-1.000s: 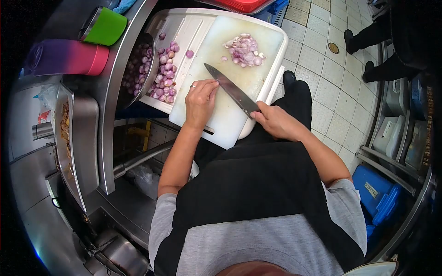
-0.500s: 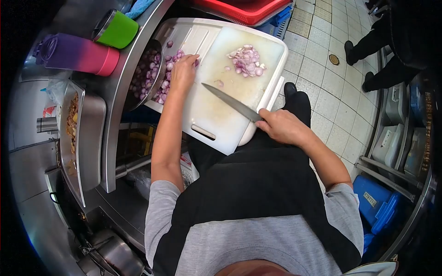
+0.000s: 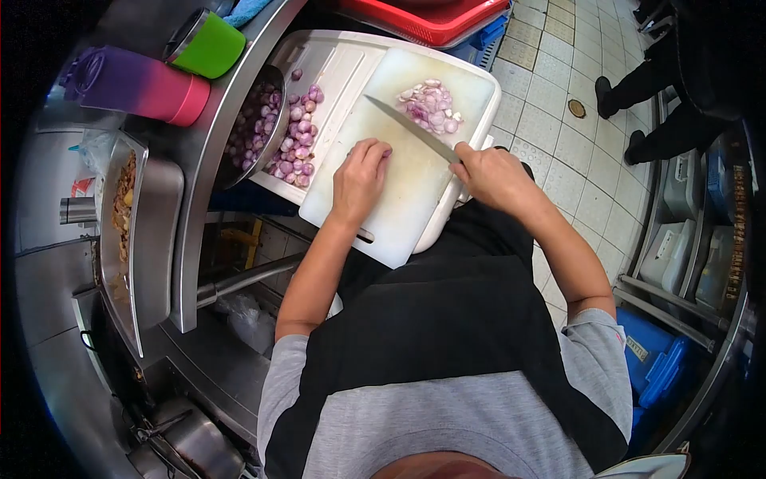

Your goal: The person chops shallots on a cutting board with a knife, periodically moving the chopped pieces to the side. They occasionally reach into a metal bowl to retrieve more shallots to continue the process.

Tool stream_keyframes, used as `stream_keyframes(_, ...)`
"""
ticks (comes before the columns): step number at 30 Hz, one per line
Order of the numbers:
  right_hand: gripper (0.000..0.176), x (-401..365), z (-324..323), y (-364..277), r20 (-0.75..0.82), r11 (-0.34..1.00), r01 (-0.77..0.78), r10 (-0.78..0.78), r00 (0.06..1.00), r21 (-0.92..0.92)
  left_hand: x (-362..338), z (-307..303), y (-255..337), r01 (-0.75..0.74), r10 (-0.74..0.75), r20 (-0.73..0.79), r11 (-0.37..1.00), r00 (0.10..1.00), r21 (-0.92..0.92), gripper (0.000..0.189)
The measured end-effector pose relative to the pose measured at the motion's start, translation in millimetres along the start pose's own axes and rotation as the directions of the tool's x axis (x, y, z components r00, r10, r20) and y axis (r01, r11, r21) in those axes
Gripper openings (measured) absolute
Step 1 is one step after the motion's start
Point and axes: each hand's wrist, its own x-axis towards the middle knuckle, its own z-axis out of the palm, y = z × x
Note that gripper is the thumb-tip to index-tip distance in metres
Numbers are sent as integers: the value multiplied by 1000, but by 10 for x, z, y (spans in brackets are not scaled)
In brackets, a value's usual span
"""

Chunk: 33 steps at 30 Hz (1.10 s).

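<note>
My left hand (image 3: pixel 359 182) is over the white cutting board (image 3: pixel 399 211), fingers closed around a shallot (image 3: pixel 387 152) that peeks out at the fingertips. Gripped by the handle in my right hand (image 3: pixel 488 172) is a long kitchen knife (image 3: pixel 415 130). Its blade points up and left over the board, its tip beyond my left hand. Sliced shallots (image 3: pixel 432 105) lie in a pile at the board's far end. Whole peeled shallots (image 3: pixel 299 137) are heaped on the pale tray-like surface left of the board, beside a metal bowl (image 3: pixel 281 132) holding more of them.
A steel counter (image 3: pixel 209 136) on the left carries a purple-pink bottle (image 3: pixel 140 85), a green cup (image 3: pixel 209 46) and a metal food pan (image 3: pixel 159 239). Red baskets (image 3: pixel 435 32) stand beyond the board. Another person's legs (image 3: pixel 650 96) are at the upper right, near shelving with bins.
My left hand has come from the whole-shallot heap onto the board with a shallot. The knife has been lifted away from me, toward the sliced pile.
</note>
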Motion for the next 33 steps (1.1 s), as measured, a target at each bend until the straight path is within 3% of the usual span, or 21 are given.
stream_keyframes(7,24,50,151,-164,-36,980,188,-190,981,-69,-101,-43,-14,70,-71,-21,997,997,-28,18)
stream_keyframes(16,16,158,-87,-325,145,975,183,-164,976,-129,-31,18,-8,70,-69,8,995,998,-67,16)
stream_keyframes(19,26,257,236,-238,53,981,183,-180,982,-61,-32,12,-27,55,-55,3,996,999,-65,16)
stream_keyframes(25,24,231,-111,-346,171,972,192,-167,971,-138,-7,-16,2,59,-57,22,995,998,-84,17)
stream_keyframes(31,24,299,149,-251,68,974,215,-211,975,-68,-6,-9,1,55,-55,3,995,998,-88,16)
stream_keyframes(33,22,293,29,-304,135,974,201,-186,973,-105,-21,-31,-3,53,-52,14,995,999,-84,15)
